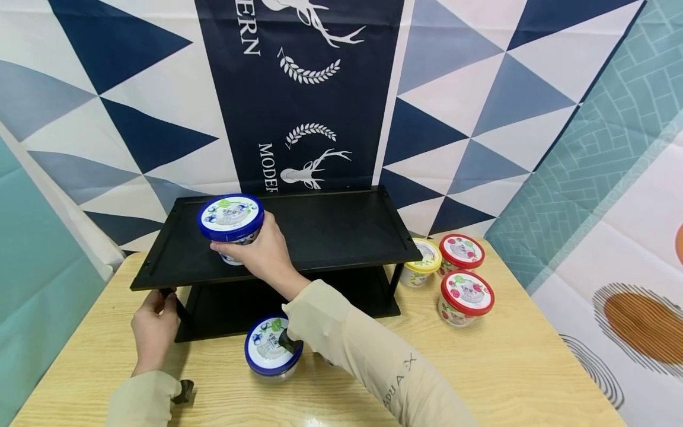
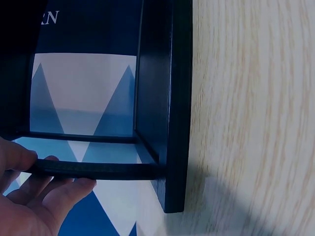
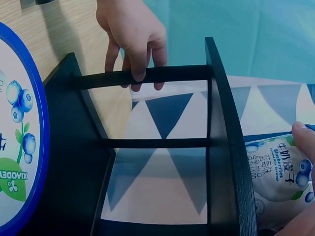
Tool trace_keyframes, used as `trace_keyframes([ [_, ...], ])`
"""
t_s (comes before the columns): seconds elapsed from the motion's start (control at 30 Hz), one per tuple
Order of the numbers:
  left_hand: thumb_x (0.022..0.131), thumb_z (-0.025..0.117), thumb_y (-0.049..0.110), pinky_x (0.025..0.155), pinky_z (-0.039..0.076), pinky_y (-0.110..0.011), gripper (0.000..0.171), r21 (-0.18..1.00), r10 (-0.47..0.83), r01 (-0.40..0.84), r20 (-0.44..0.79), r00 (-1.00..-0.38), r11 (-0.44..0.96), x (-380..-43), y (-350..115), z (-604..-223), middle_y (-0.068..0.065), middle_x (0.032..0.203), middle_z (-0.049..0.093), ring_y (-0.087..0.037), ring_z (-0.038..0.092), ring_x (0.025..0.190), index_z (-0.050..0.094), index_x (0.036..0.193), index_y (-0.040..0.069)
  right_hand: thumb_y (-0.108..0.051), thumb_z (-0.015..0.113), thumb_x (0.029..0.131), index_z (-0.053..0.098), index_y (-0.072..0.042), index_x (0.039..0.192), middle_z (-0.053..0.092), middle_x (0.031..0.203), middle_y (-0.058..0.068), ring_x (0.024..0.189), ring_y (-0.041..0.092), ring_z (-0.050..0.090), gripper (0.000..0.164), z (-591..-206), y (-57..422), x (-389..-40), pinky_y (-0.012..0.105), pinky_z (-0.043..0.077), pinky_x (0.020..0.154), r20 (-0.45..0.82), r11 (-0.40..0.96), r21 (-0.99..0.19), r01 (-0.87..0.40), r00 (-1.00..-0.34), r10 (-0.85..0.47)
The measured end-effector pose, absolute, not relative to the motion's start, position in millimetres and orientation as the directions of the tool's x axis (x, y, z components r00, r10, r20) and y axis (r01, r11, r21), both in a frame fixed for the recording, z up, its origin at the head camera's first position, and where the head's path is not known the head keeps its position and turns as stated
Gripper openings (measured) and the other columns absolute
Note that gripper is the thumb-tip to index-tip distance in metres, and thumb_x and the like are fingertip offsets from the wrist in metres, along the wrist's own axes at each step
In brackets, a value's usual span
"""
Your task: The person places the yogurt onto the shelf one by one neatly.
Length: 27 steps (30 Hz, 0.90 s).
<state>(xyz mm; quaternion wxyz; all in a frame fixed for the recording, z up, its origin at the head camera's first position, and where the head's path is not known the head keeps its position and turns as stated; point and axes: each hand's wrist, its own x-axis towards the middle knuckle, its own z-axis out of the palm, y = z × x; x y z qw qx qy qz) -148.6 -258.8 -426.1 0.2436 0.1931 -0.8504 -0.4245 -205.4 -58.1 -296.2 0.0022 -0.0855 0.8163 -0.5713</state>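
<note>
My right hand grips a blue-lidded blueberry tub around its side, at the left part of the black two-tier shelf's top board. Whether the tub's base touches the board cannot be told. In the right wrist view its printed side shows beside the board, with part of my fingers. My left hand holds the shelf's front left post, thumb and fingers around it. A second blue-lidded tub stands on the table in front of the shelf, partly covered by my right wrist's strap.
Two red-lidded tubs and a yellow-lidded tub stand to the right of the shelf on the wooden table. A patterned cloth backdrop rises right behind the shelf. Teal cloth borders the left side.
</note>
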Motion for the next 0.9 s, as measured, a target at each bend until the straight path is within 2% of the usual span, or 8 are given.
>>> trace_keyframes([
  [0.57,0.097,0.045,0.018,0.061,0.032,-0.002,0.026,0.814,-0.532,-0.117,0.256,-0.807,0.568,-148.7,-258.0,-423.3,-0.023,0.105,0.065,0.022,0.034,0.076,0.064,0.108,0.002,-0.044,0.081,0.068,0.026,-0.019,0.144,0.044,0.139,0.001,0.127,0.018,0.045,0.098,-294.7,-57.1,-204.8,0.041,0.038,0.105,0.09,0.352,-0.926,-0.136,-0.985,-0.144],
  [0.67,0.097,0.045,0.018,0.061,0.032,-0.003,0.026,0.815,-0.533,-0.122,0.25,-0.808,0.567,-148.5,-258.1,-422.9,-0.022,0.105,0.065,0.014,0.042,0.08,0.064,0.108,0.002,-0.044,0.082,0.067,0.026,-0.02,0.144,0.044,0.139,0.001,0.127,0.018,0.045,0.098,-294.1,-57.4,-204.6,0.041,0.038,0.105,0.085,0.354,-0.926,-0.131,-0.986,-0.145],
  [0.9,0.097,0.044,0.019,0.063,0.036,-0.008,0.027,0.81,-0.544,-0.154,0.226,-0.808,0.565,-149.7,-258.1,-422.4,-0.019,0.107,0.066,0.01,0.043,0.082,0.064,0.109,0.004,-0.044,0.082,0.067,0.026,-0.018,0.144,0.044,0.138,0.001,0.127,0.018,0.045,0.099,-293.9,-56.7,-204.8,0.04,0.039,0.105,0.087,0.357,-0.924,-0.137,-0.985,-0.152],
])
